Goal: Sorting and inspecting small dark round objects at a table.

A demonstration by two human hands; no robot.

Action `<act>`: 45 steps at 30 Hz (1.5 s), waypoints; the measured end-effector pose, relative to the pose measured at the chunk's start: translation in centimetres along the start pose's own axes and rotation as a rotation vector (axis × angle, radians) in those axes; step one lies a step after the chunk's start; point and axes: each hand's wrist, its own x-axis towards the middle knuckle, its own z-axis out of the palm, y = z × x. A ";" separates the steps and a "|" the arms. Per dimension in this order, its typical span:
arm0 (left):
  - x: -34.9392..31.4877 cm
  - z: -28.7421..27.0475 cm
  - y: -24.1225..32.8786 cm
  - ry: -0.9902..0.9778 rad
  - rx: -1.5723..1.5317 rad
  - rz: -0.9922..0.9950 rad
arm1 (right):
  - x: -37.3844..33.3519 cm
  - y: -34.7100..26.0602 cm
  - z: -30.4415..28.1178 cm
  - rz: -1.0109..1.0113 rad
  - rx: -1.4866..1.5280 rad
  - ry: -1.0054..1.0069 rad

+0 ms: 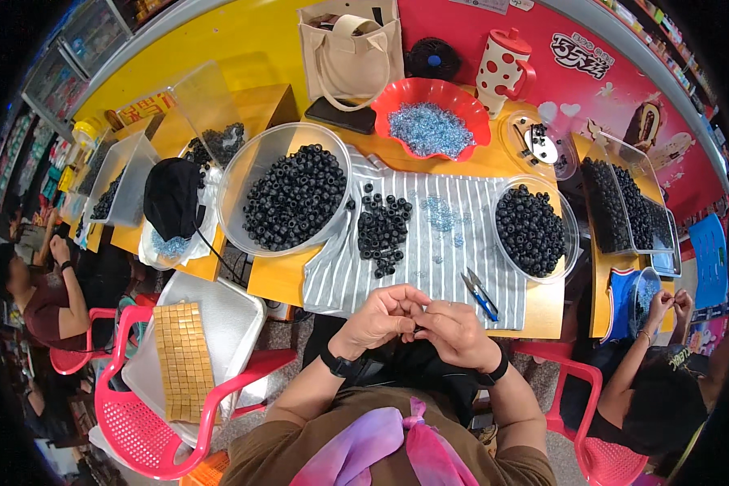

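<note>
My left hand (378, 322) and my right hand (461, 334) meet at the table's near edge, fingertips pinched together. Something small and dark shows between them, too hidden to name. Just beyond lies a grey striped cloth (482, 206). On it are a loose pile of black bead-like pieces with holes (383, 227), scattered small pale-blue see-through pieces (440, 215), and a pair of blue-handled thread snips (481, 293), near my right hand. See-through tubs of black pieces flank the cloth: a large tub (228, 186) on the left, a smaller tub (576, 235) on the right.
Pale-blue pieces fill a red scalloped bowl (384, 105) at the back. Behind stand a canvas bag (320, 57), a black phone (340, 116) and a dotted tumbler (498, 73). A pink chair (129, 405) is at left. People work at both sides; one person's hands (672, 304) show at right.
</note>
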 end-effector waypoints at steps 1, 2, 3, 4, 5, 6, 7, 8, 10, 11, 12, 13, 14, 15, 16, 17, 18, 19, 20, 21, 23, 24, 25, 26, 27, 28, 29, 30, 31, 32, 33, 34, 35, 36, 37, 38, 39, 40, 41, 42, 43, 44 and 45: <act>0.0 0.0 0.0 -0.011 0.002 0.002 | -0.1 0.0 0.1 0.001 -0.002 0.001; 0.1 0.0 0.0 -0.022 0.004 0.004 | -0.2 -0.1 0.2 0.001 -0.020 0.003; 0.1 -0.1 0.0 -0.027 0.008 0.004 | -0.2 0.0 0.2 -0.001 -0.039 0.006; 0.0 -0.1 0.0 -0.023 -0.007 0.015 | -0.2 -0.1 0.3 -0.003 -0.045 0.009; 0.0 0.0 -0.1 -0.021 -0.021 0.026 | -0.1 -0.2 0.5 -0.010 -0.008 0.056; -0.1 0.1 -0.1 -0.024 -0.016 0.030 | 0.0 -0.3 0.6 -0.022 0.032 0.100; -0.2 0.4 -0.1 0.005 0.035 0.026 | -0.1 -0.4 0.4 0.007 0.075 0.087; -0.3 0.7 -0.2 0.034 0.084 0.023 | -0.3 -0.6 -0.1 0.000 0.070 0.088; -0.8 0.8 -0.1 0.050 0.127 0.021 | -0.6 -1.2 -1.6 0.109 0.094 0.016; -1.2 0.7 0.3 0.162 0.275 0.056 | -0.9 -1.4 -2.5 0.143 0.022 0.023; -1.5 0.9 0.6 0.271 0.419 0.089 | -1.1 -1.5 -3.5 0.164 -0.054 0.084; -1.6 1.3 1.3 0.424 0.586 0.170 | -1.8 -1.1 -4.3 0.243 -0.150 0.160; -1.5 1.1 1.9 0.430 0.587 0.175 | -1.8 -0.5 -5.4 0.284 -0.190 0.240; -1.1 0.7 2.4 0.542 0.918 0.332 | -1.6 -0.3 -6.8 0.337 -0.328 0.303; -0.5 0.8 3.0 0.645 1.251 0.496 | -1.5 0.7 -8.0 0.335 -0.443 0.372; -0.4 1.4 3.3 0.707 1.308 0.422 | -1.3 1.2 -9.0 0.408 -0.541 0.392; -0.2 1.3 3.2 0.699 1.306 0.428 | -1.3 2.0 -9.8 0.433 -0.637 0.411; -0.2 1.2 2.9 0.728 1.401 0.448 | -1.2 2.8 -10.2 0.469 -0.711 0.404; -0.2 1.0 2.7 0.758 1.496 0.466 | -1.3 3.5 -10.4 0.505 -0.785 0.396; 0.0 0.8 2.6 0.758 1.493 0.471 | -1.4 3.8 -10.3 0.502 -0.790 0.396; 0.2 0.4 2.5 0.733 1.619 0.586 | -1.6 4.2 -10.2 0.506 -0.966 0.315; 0.4 0.2 2.6 0.737 1.620 0.591 | -1.3 4.0 -9.8 0.499 -0.966 0.316; 0.1 0.0 2.6 0.709 1.588 0.559 | -0.8 3.0 -8.6 0.418 -0.872 0.393; -0.1 -0.2 2.6 0.681 1.556 0.528 | -0.2 2.3 -7.3 0.338 -0.776 0.467; -0.6 -0.1 2.8 0.678 1.555 0.521 | 0.2 1.6 -5.8 0.354 -0.627 0.394; -0.8 0.1 3.1 0.656 1.427 0.505 | 0.7 0.9 -4.4 0.367 -0.481 0.324; -1.0 0.2 3.3 0.634 1.300 0.489 | 1.3 0.4 -2.7 0.370 -0.455 0.273; -1.0 0.4 3.3 0.631 1.298 0.493 | 1.9 0.1 -1.4 0.366 -0.433 0.222; -1.1 0.4 3.1 0.557 0.949 0.456 | 2.2 0.3 -0.5 0.362 -0.433 0.224; -1.3 0.4 2.9 0.475 0.604 0.412 | 2.4 0.6 0.4 0.359 -0.499 0.190; -1.5 0.1 2.9 0.417 0.531 0.377 | 2.5 0.9 1.1 0.355 -0.563 0.154; -1.8 -0.1 2.8 0.419 0.533 0.381 | 2.6 1.3 1.5 0.350 -0.562 0.154; -1.9 -0.2 2.7 0.391 0.482 0.353 | 2.7 1.6 1.8 0.380 -0.581 0.150; -2.0 -0.1 2.6 0.363 0.429 0.325 | 2.6 1.9 2.1 0.410 -0.600 0.145; -2.1 0.1 2.6 0.368 0.398 0.321 | 2.5 2.2 2.4 0.408 -0.600 0.141; -2.3 0.1 2.7 0.370 0.396 0.324 | 2.3 2.4 2.6 0.403 -0.620 0.125; -2.4 0.2 2.7 0.355 0.356 0.334 | 2.3 2.5 2.7 0.397 -0.641 0.109; -2.4 0.2 2.7 0.339 0.316 0.343 | 2.4 2.4 2.8 0.397 -0.643 0.108; -2.5 0.2 2.7 0.339 0.315 0.344 | 2.5 2.3 2.8 0.387 -0.633 0.127; -2.6 0.2 2.7 0.324 0.248 0.331 | 2.6 2.2 2.8 0.378 -0.623 0.149; -2.7 0.3 2.7 0.309 0.182 0.318 | 2.6 2.1 2.8 0.379 -0.625 0.151; -2.7 0.3 2.7 0.306 0.183 0.316 | 2.4 2.1 2.7 0.405 -0.532 0.194; -2.7 0.2 2.6 0.291 0.171 0.322 | 2.3 2.1 2.7 0.425 -0.438 0.236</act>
